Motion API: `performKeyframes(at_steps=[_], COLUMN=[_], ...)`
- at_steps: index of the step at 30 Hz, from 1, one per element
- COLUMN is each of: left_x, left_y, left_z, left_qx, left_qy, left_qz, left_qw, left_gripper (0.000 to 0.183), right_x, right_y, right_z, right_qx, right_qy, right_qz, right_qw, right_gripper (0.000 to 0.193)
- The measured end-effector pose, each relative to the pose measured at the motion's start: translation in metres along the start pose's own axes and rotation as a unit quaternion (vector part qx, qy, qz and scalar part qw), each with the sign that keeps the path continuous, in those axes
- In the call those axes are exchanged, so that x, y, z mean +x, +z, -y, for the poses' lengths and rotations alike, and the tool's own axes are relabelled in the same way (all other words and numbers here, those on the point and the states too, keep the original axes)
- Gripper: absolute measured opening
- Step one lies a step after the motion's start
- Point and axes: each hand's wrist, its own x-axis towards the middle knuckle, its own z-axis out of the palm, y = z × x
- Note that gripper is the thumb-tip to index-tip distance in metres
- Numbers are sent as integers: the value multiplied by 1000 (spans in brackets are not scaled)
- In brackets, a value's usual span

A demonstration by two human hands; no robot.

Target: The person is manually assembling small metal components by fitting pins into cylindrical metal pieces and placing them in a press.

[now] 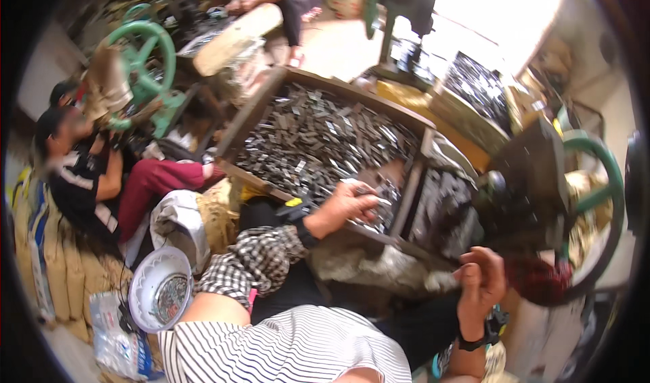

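My left hand (344,209), in a checked sleeve cover and a dark wrist strap, is over the near right part of a wooden tray (254,182). Its fingers are curled, and a small shiny metal piece (383,203) shows at the fingertips, blurred. Many small flat metal pieces (325,129) lie heaped in this tray. Off to the right, my right hand (482,281) is raised with loosely bent fingers and the thumb apart, holding nothing I can see. Close beside it is a blurred dark red part (538,279) below a machine with a green handwheel (613,180).
A dark machine body (525,187) stands right of the tray. Farther back is a box of shiny metal pieces (477,85). At left, a person (84,173) sits near another green wheel (145,55). A white bowl (141,288) of small bits is by my left elbow.
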Motion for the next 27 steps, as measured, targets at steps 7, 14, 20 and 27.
performKeyframes(at_steps=[7,14,20,27], left_x=[-19,31,61,103], left_y=[-6,17,41,63], left_z=[2,16,23,25], left_qx=[59,86,67,60], left_qy=[-9,-37,-22,-12], left_qz=[-49,-23,15,19], left_qw=[997,995,997,998], left_gripper=[16,21,23,22], right_x=[-16,-9,-4,-6], right_y=[-152,-154,-139,-162], right_z=[-4,-118,-110,-64], right_qx=[-315,84,-13,-107], right_qy=[-213,-108,-123,-33], right_qz=[-392,-413,-412,-451], right_qw=[838,900,903,886], right_gripper=[39,59,54,47])
